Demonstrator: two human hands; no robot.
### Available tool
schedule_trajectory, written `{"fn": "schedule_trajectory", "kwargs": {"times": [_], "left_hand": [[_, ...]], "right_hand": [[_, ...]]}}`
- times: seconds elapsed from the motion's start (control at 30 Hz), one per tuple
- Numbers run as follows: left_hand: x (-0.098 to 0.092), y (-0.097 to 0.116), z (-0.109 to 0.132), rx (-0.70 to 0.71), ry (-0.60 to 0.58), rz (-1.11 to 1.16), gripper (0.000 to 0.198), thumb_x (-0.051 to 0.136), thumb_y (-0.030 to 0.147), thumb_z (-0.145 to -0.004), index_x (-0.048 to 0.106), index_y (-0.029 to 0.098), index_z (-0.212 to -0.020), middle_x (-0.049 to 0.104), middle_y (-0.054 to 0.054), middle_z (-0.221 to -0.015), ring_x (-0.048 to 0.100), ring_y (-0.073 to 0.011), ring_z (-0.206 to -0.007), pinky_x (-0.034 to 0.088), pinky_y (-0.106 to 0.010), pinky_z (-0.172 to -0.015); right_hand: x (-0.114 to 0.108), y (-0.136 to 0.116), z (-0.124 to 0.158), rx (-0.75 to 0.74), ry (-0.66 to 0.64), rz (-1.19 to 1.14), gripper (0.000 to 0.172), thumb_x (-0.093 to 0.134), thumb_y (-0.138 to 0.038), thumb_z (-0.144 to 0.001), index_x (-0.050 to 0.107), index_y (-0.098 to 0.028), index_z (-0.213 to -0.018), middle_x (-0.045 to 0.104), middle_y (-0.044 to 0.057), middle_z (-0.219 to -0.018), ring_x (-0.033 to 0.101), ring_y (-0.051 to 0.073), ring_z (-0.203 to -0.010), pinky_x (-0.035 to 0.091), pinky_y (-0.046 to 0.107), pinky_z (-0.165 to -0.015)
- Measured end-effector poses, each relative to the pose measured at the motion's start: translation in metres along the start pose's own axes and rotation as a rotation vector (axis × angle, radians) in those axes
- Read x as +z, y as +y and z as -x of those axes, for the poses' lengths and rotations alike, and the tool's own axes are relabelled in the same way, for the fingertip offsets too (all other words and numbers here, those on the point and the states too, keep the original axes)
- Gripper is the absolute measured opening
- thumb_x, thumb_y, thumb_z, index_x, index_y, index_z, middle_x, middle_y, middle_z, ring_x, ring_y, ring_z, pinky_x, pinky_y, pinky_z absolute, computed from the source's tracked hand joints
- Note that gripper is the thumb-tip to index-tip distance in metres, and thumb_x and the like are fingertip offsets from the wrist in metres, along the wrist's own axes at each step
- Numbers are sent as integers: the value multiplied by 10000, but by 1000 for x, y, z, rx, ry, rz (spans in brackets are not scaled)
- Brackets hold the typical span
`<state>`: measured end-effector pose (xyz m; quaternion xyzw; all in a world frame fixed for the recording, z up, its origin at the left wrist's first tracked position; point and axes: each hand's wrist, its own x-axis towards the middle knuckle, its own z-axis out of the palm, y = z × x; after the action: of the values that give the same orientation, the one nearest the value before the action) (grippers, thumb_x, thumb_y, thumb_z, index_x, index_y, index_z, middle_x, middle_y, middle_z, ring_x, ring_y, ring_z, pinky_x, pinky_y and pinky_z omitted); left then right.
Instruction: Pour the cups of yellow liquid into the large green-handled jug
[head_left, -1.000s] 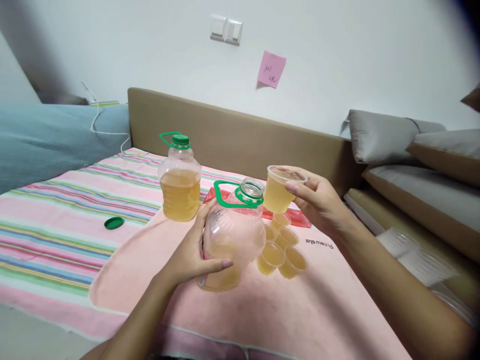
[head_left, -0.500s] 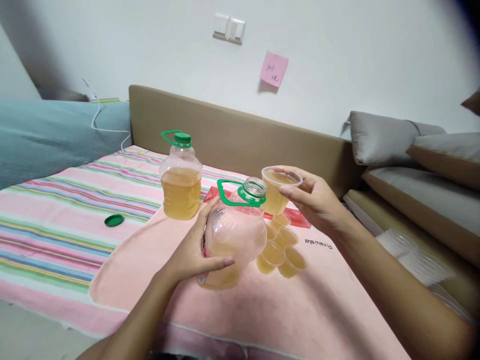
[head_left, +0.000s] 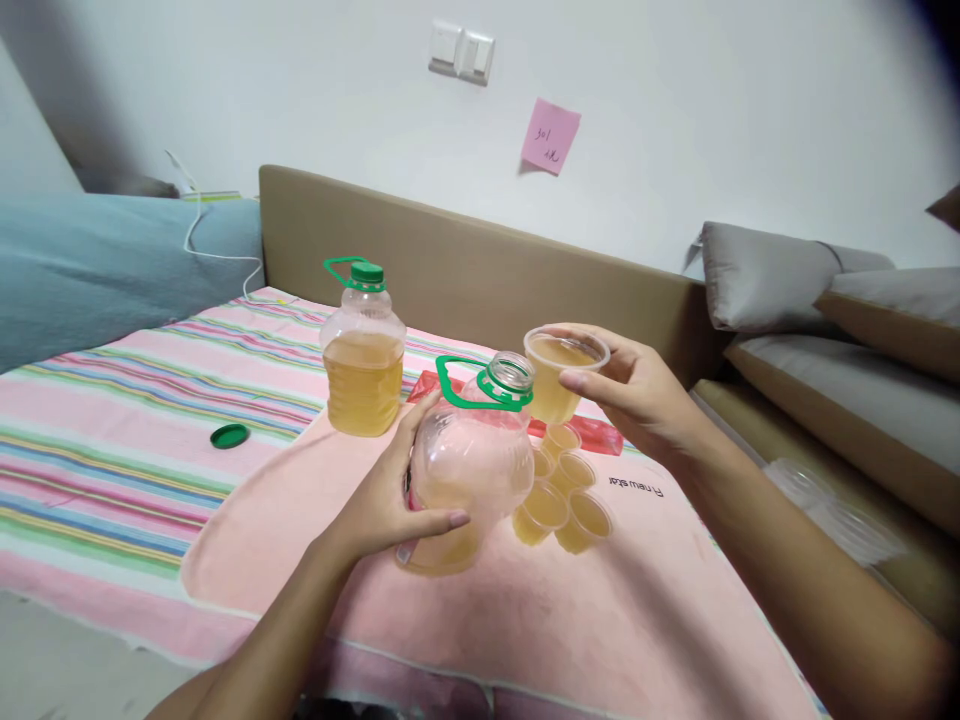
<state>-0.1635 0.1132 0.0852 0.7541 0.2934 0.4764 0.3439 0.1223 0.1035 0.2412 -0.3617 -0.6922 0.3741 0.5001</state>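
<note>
My left hand [head_left: 390, 500] is wrapped round the side of a clear plastic jug [head_left: 472, 450] with a green carrying ring and an uncapped mouth. Some yellowish liquid lies in its lower part, and it leans slightly to the right. Just right of the mouth, my right hand [head_left: 622, 385] grips a clear plastic cup [head_left: 559, 385] by its rim, held up with yellowish liquid in it. Below that cup, several filled plastic cups [head_left: 540, 510] stand close together on the pink cloth [head_left: 585, 620].
A second jug [head_left: 364, 380], capped in green, stands at the back left. On the striped sheet lies a loose green cap [head_left: 229, 436]. Red plastic wrapping [head_left: 592, 436] is behind the cups. Stacked clear cups [head_left: 832, 510] lie at the right, below grey cushions [head_left: 780, 275].
Hardly anything differs. The view has shifted very slightly, and both hands keep their hold on the jug and the cup.
</note>
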Motion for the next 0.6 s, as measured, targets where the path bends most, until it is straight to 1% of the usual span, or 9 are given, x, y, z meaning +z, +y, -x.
{"fn": "schedule_trajectory", "kwargs": {"times": [0.1,0.23,0.4,0.6], "left_hand": [[0,0,0,-5,-1,2,1334,971,669,-739,206,368,-1789,246,-174,-1862,292,-542,-1692,277,-774,-1352],[0,0,0,-23,-5,4,1343,969,678,-732,201,364,-1789,202,-174,-1876,253,-551,-1702,226,-794,-1357],[0,2,-1,-23,-8,0,1340,969,672,-735,200,363,-1788,212,-178,-1872,275,-546,-1695,227,-786,-1361],[-1,-4,0,-2,-8,-20,1348,954,686,-752,170,348,-1795,252,-193,-1855,303,-530,-1690,254,-760,-1363]], "right_hand": [[-1,-3,-1,-20,-2,13,469,999,-437,-787,832,-298,-1202,840,45,-1290,774,285,-1251,625,459,-1104],[-3,-7,-2,-29,-10,55,459,1004,-431,-778,841,-302,-1187,843,43,-1265,775,289,-1238,627,466,-1098],[-7,-14,-4,-37,-49,146,457,991,-444,-803,841,-306,-1212,840,39,-1269,770,287,-1229,636,438,-1065],[-12,-26,-8,-41,-126,240,434,971,-440,-831,843,-326,-1231,834,22,-1267,790,270,-1149,644,398,-1001]]}}
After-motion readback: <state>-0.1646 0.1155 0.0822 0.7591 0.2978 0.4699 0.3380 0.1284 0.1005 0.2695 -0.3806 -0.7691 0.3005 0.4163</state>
